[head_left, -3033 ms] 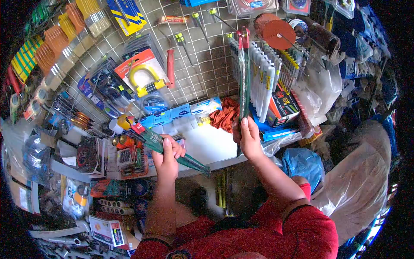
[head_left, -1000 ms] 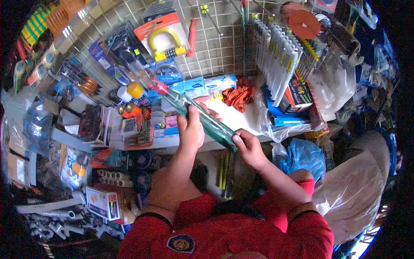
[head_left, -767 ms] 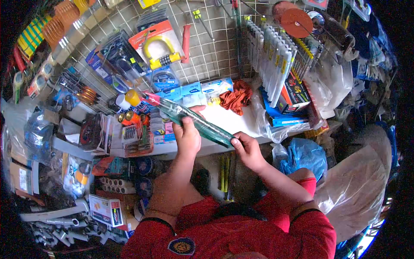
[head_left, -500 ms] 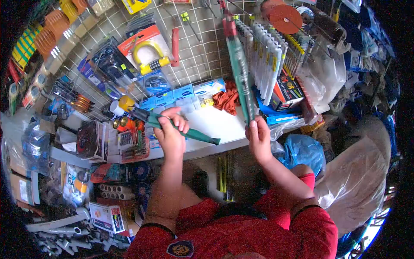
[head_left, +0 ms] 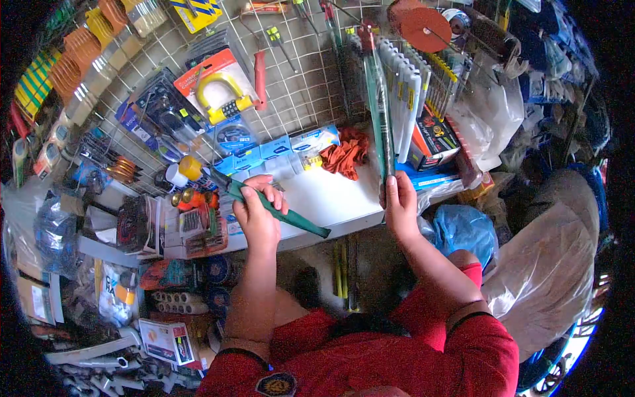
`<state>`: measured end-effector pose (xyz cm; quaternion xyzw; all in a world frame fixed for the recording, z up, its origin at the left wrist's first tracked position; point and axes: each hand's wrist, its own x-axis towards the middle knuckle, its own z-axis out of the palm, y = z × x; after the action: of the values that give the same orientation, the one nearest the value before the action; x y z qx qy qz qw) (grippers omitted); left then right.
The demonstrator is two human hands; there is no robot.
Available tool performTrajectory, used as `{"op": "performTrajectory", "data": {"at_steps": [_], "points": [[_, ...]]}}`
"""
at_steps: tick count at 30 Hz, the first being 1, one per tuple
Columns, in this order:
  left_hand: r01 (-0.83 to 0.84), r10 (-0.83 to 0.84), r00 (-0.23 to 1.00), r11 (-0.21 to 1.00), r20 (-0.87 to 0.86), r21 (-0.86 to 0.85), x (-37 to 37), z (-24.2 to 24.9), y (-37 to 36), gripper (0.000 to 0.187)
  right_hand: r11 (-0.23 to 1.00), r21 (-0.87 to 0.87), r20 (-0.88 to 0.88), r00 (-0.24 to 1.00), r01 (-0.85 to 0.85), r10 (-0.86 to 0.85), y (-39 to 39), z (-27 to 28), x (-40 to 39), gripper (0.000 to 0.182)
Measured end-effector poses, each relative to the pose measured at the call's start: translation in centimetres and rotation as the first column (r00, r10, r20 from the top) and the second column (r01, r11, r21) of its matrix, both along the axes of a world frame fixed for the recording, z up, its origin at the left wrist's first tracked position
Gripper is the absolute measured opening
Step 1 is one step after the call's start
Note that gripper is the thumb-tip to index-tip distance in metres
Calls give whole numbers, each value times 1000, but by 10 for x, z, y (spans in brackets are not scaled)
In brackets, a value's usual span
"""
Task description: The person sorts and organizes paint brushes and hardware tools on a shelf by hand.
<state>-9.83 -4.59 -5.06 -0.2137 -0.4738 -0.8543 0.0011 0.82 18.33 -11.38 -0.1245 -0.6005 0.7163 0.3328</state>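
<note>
My left hand [head_left: 259, 215] is closed around a slim green-handled tool [head_left: 301, 222]. Its dark tip points up and left toward the yellow and white caps, and its green end slants down to the right, over the front edge of the white shelf [head_left: 331, 195]. In my right hand [head_left: 401, 206], thumb and fingers grip the lower end of a long, narrow green package [head_left: 380, 106] with a reddish top. It stands nearly upright in front of the wire rack, beside hanging white-sleeved packs [head_left: 405, 86]. I cannot tell what kind of tool the package contains.
A yellow U-shaped combination lock [head_left: 221, 96] hangs on the wire grid. Blue boxes [head_left: 274, 147] and a crumpled orange cloth [head_left: 345, 153] lie on the shelf. At right are a blue plastic bag [head_left: 466, 231] and a large plastic-covered bundle [head_left: 542, 264]. Grey pipe fittings [head_left: 99, 360] lie lower left.
The long green package has shifted slightly right and stands a little more upright in my right hand. My left hand and its green-handled tool have moved slightly left and down.
</note>
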Motion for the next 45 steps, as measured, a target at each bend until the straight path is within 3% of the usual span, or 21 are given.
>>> {"op": "performTrajectory", "data": {"at_steps": [6,8,9,10,16,19,20,22,24,26,27,28,30,34,36,38,40,41,42,43,45], "points": [[3,-3,1000,1000,21,-5,0,1,3,43,999,40,45,998,-36,35,16,-4,-28,17],[30,-30,999,999,40,-18,-1,0,5,43,973,194,88,986,122,-141,24,-6,-53,21],[16,-13,999,997,42,-69,-1,2,7,45,989,110,28,994,101,-105,26,-5,-66,29],[17,-14,999,998,38,-62,0,2,9,45,939,297,19,982,176,-190,33,-8,-81,29],[87,-86,996,996,34,-5,1,2,11,41,927,309,-6,975,211,-221,43,9,-131,30],[89,-88,996,994,18,-61,3,0,10,43,951,274,92,980,145,-176,50,1,-133,33],[105,-104,994,992,27,-70,3,0,10,42,918,363,125,968,161,-219,46,8,-120,35],[113,-110,993,991,43,-75,5,0,8,41,928,322,58,974,188,-217,35,-8,-103,39],[140,-135,989,987,62,-80,5,-2,7,42,957,284,46,996,62,-78,10,-14,-64,46],[162,-156,984,984,84,-70,7,-1,5,42,848,505,137,985,-160,104,-16,-35,-26,48],[168,-161,981,984,110,-58,7,0,5,42,811,347,260,879,-471,399,-28,-27,-4,47],[176,-168,977,983,134,-45,8,2,5,43,672,153,322,679,-725,659,-38,-19,12,45],[176,-171,971,984,168,-15,9,7,6,43,454,238,376,513,-858,772,-51,-29,18,40],[159,-173,958,984,228,77,7,14,0,42,393,-66,321,353,-917,879,-48,-50,11,32],[29,-65,978,983,199,182,8,22,-2,43,393,-96,373,333,-914,866,-44,-43,11,36],[60,-114,972,966,206,252,5,18,-10,49,330,-404,165,287,-853,944,-39,-42,12,44],[207,-289,940,907,184,366,-1,15,-24,51,330,-415,230,253,-848,940,-38,-37,15,49],[197,-278,943,909,184,368,-6,12,-26,51,205,-329,300,104,-922,948,-35,-33,12,48],[296,-388,914,838,120,459,-11,9,-29,52,61,-251,377,-39,-966,926,-33,-32,10,48],[389,-487,872,749,46,536,-14,7,-31,54,19,-175,330,-41,-984,943,-36,-41,11,39],[384,-473,880,757,38,529,-13,8,-34,55,23,-220,293,-44,-975,955,-44,-44,16,35]]}}
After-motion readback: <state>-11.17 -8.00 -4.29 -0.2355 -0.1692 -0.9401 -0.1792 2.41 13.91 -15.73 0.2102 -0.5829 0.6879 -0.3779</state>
